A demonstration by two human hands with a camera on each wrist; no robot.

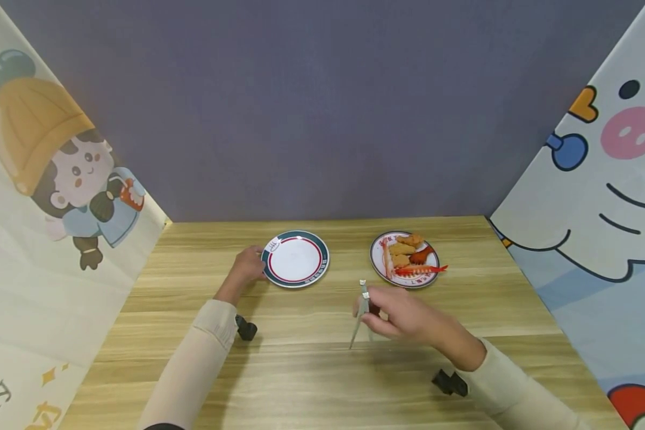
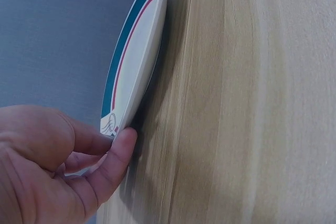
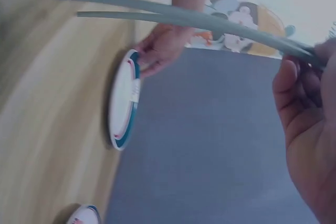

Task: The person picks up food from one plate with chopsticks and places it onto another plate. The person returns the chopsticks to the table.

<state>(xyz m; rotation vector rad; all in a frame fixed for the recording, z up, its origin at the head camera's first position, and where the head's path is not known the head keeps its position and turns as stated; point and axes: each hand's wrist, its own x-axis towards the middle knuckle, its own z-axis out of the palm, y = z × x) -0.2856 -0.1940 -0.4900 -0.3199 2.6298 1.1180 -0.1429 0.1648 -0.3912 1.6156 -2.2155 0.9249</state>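
Note:
A white plate with a green rim and a red ring [image 1: 295, 258] is at the back of the table, left of centre. My left hand [image 1: 249, 264] pinches its left edge between thumb and fingers; the left wrist view shows the thumb [image 2: 124, 142] at the rim. My right hand [image 1: 403, 316] holds a pair of grey-green chopsticks [image 1: 361, 315] near their decorated ends, above the table in front of a second plate. In the right wrist view the chopsticks [image 3: 210, 23] lie close together with their thin tips slightly apart, and nothing is between them.
The second plate [image 1: 377, 255], at the back right, bears golden fried pieces [image 1: 401, 249], a reddish-brown piece [image 1: 421, 256] and red-and-white shellfish-like pieces [image 1: 415, 270]. A grey panel [image 1: 322, 119] rises behind the wooden table [image 1: 301, 382], with printed sheets on both sides.

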